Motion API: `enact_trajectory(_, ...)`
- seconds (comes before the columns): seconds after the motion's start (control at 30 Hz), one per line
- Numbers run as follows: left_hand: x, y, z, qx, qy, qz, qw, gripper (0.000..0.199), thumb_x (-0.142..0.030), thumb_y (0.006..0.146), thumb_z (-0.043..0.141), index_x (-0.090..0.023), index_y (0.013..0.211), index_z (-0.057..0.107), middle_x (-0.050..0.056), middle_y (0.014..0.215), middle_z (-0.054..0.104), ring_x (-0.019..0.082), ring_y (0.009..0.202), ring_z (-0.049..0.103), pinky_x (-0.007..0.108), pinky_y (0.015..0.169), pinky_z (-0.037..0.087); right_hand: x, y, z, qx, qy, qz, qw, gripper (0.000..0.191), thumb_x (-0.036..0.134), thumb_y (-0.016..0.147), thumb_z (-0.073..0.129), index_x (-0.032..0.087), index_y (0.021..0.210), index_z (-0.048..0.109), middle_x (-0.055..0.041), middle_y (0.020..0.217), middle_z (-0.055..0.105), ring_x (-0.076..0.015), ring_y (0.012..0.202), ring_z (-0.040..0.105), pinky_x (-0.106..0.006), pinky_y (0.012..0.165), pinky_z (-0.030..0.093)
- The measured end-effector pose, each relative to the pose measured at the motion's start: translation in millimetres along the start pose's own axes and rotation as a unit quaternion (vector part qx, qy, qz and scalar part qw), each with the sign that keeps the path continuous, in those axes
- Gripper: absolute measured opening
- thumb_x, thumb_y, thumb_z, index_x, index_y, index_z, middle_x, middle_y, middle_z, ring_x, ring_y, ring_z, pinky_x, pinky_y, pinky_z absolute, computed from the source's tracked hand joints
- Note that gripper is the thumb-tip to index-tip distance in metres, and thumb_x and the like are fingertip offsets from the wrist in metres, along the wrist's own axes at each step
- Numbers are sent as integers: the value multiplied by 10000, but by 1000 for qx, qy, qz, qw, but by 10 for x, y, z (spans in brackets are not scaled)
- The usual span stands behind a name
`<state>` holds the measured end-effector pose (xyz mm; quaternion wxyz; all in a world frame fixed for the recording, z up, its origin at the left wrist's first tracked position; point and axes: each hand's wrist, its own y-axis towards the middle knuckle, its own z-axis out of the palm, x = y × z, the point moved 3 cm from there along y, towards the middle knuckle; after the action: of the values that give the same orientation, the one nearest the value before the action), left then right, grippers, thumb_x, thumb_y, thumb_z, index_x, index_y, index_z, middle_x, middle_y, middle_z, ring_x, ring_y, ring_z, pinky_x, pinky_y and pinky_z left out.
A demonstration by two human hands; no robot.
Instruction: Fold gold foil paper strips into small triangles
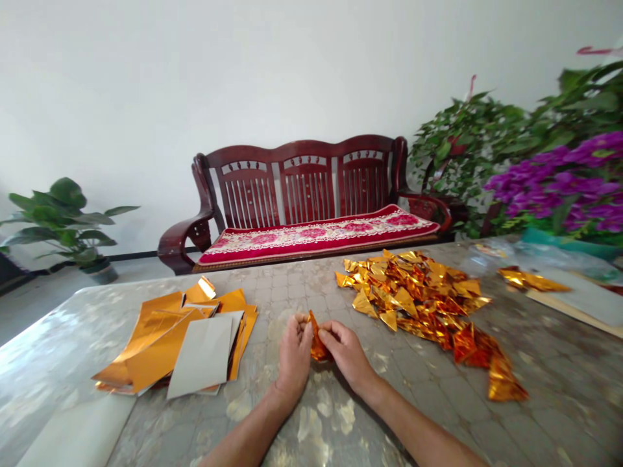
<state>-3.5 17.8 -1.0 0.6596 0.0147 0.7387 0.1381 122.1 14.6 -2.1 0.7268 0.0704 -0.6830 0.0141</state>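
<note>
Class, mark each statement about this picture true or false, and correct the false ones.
1. The left hand and right hand both pinch a folded foil piece. True.
2. The foil triangles lie left of the hands. False: they lie to the right.
3. A grey sheet lies on the flat foil sheets. True.
4. The bench has a blue cushion. False: the cushion is red.
5. Purple flowers stand at the right. True.
</note>
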Motion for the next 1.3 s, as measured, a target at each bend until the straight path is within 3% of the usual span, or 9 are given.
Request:
enact_trajectory(0.13,-46,-27,-58,85,-41,-46,994,284,-427,918,478,-197,1082,508,-6,815,636,124,578,571,222,501,439,-60,21,-61,-14,45,43,998,299,478,780,664,181,795,626,14,683,604,-153,638,531,-252,580,403)
enact_trajectory(0.23,-68,-49,-123,197,-44,-38,979,215,-285,893,507,-201,1090,493,-21,764,633,129,637,603,237,618,486,-98,26,-90,-8,73,69,995,316,490,761,692,184,791,620,26,668,595,-141,618,519,-246,576,388)
enact_trajectory(0.33,-109,-56,-170,271,-57,17,961,288,-153,800,550,-201,1081,509,23,934,653,165,843,645,284,775,509,-111,30,-104,2,89,80,993,331,497,738,718,184,765,611,38,639,571,-130,597,497,-243,571,370)
enact_trajectory(0.43,-174,-42,-197,261,16,105,960,323,-83,713,603,-197,1014,573,39,1019,626,185,944,611,295,837,487,-94,32,-114,8,89,76,993,354,509,728,733,173,763,623,31,659,584,-132,615,500,-246,586,367)
enact_trajectory(0.57,-205,-19,-205,233,85,152,957,256,-157,706,724,-197,943,637,46,1010,630,201,944,592,302,829,474,-59,22,-119,25,102,71,992,366,512,731,742,166,774,633,19,695,605,-139,653,519,-246,606,368)
enact_trajectory(0.73,-175,-7,-226,244,74,174,951,455,-368,649,845,-206,1039,678,91,1112,648,260,1047,596,368,917,475,-57,14,-129,28,126,84,988,397,535,715,754,165,766,618,23,670,595,-131,619,509,-239,584,361)
enact_trajectory(0.9,-181,-25,-223,205,89,181,958,254,-332,733,783,-212,935,688,80,1065,677,231,1011,625,355,898,495,-38,14,-122,54,121,71,989,398,536,741,741,159,775,619,7,712,616,-125,635,511,-231,585,370)
enact_trajectory(1.03,-192,-42,-212,173,95,181,963,112,-308,778,741,-208,785,691,63,978,703,205,927,653,326,860,506,-35,12,-110,80,130,82,985,392,537,752,732,170,754,593,41,634,547,-95,538,430,-216,511,320)
enact_trajectory(1.3,-183,-48,-218,159,107,200,961,94,-203,820,666,-205,733,701,49,919,712,180,876,658,293,826,508,-70,22,-116,121,176,110,971,366,512,783,733,173,787,596,40,655,562,-98,554,476,-220,533,386)
